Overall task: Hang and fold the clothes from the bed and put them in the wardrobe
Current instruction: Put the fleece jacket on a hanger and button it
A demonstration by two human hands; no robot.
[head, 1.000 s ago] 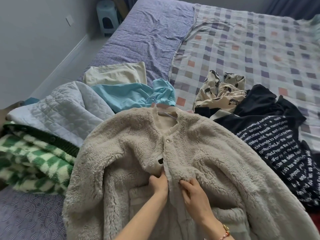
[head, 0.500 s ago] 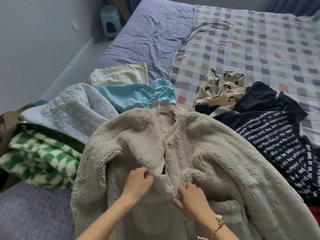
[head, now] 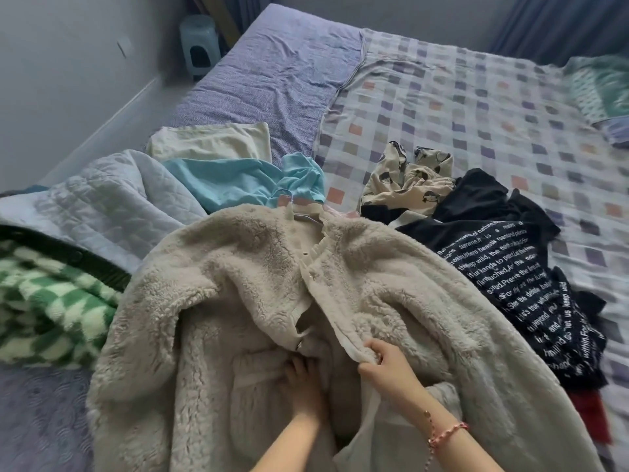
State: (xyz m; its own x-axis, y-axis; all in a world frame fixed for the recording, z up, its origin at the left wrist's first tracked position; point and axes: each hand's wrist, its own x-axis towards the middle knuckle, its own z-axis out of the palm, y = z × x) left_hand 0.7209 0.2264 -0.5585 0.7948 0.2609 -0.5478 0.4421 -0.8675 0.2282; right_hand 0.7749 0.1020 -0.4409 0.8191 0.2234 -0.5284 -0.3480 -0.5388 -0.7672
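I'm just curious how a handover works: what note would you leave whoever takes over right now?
Right hand pinches the jacket's front edge. Left hand rests on the other front, fingers partly hidden.
Jacket lies on the bed, on a hanger, fronts meeting up top, gaping below.
To do: close it, hang it in the wardrobe (not in view), then the other clothes around it.

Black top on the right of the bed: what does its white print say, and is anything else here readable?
"of nature": black top, top line.
"supreme.It is a realm": same top, next line.
"beasts roam" and "hands to protect": same print, further down.
Lower lines: tilted and blurred, unreadable.
Fleece jacket: no readable text.
Nothing else readable.
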